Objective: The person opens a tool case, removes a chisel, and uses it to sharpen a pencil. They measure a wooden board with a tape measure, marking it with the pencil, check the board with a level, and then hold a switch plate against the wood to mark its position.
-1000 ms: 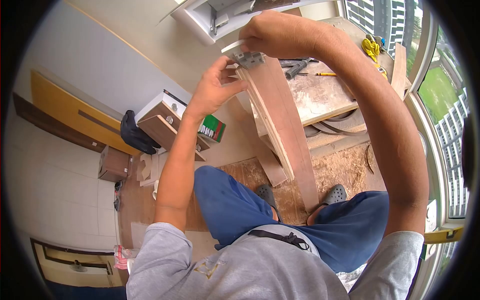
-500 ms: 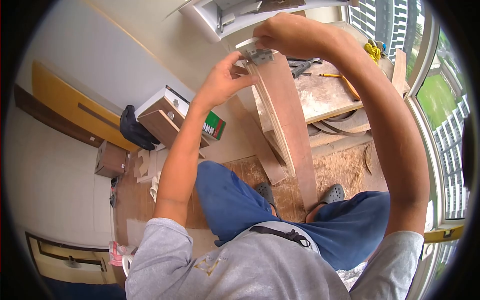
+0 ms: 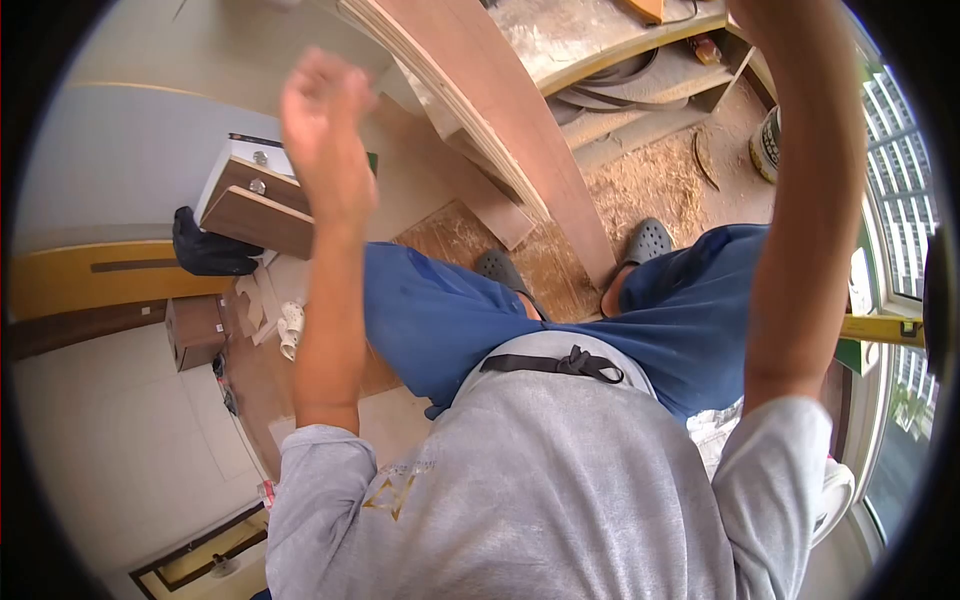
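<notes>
My left hand (image 3: 325, 130) is raised at the upper left, smeared by motion. Its fingers look loosely apart, and I see nothing held in them. It is off the wood, left of a layered plywood edge (image 3: 450, 108). A long reddish-brown board (image 3: 530, 120) lies against that edge and slants down toward my feet. My right forearm (image 3: 808, 220) reaches up along the right side; the right hand itself is beyond the top of the picture.
A workbench (image 3: 560, 45) with dusty top has curled dark strips (image 3: 625, 85) on its lower shelf. Sawdust (image 3: 650, 185) covers the floor by my clogs (image 3: 648, 240). A bucket (image 3: 765, 145) stands at right, a small drawer cabinet (image 3: 260, 215) at left. Another plank (image 3: 480, 195) lies below the plywood.
My left hand has left the plywood edge and moved left. My right hand, earlier at a grey fitting and pale plate on the board's end, has gone out of view. The camera has tilted down.
</notes>
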Motion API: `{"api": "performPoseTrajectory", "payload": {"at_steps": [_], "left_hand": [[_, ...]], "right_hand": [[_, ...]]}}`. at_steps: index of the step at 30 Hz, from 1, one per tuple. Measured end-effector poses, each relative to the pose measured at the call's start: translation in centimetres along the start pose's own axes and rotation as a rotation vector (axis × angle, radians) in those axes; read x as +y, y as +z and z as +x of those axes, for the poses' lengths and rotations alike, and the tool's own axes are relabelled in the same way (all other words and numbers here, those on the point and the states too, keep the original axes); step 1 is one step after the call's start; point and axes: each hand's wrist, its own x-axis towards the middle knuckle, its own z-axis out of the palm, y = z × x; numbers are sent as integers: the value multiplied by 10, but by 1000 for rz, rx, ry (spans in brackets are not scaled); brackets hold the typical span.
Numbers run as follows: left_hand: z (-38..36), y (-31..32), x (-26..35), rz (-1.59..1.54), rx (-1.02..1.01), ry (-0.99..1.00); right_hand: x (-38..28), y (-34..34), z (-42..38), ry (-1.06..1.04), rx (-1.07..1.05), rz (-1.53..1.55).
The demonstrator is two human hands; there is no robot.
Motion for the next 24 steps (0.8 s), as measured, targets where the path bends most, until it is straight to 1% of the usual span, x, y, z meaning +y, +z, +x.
{"api": "performPoseTrajectory", "payload": {"at_steps": [2,4,5,6,8,9,10,12,13,16,19,20,22,24], "left_hand": [[-69,10,-7,-144,-155,-258],[-137,19,-27,-236,-217,-622],[-164,20,-39,-239,-297,-872],[-187,25,-49,-297,-357,-1012],[-212,44,-58,-401,-336,-1239],[-217,53,-63,-449,-309,-1342],[-220,59,-72,-444,-307,-1362],[-219,70,-96,-571,-359,-1271],[-216,71,-105,-567,-360,-1277],[-204,75,-116,-498,-171,-1260],[-198,74,-119,-546,-108,-1269],[-199,72,-123,-538,-120,-1223],[-200,72,-125,-546,-86,-1226],[-198,71,-122,-555,-53,-1232]], "right_hand": [[22,-22,-84,431,139,424],[31,-13,-181,855,307,751],[38,-6,-232,1076,311,768],[34,6,-267,1254,350,855],[33,31,-334,1513,410,917],[29,42,-344,1607,373,868],[25,55,-348,1621,383,898],[25,73,-344,1635,381,971],[27,82,-339,1639,370,1013],[34,104,-337,1623,302,1007],[34,110,-339,1665,254,1021],[36,108,-339,1703,215,1039],[38,106,-336,1742,162,1059],[40,105,-327,1709,77,954]]}}
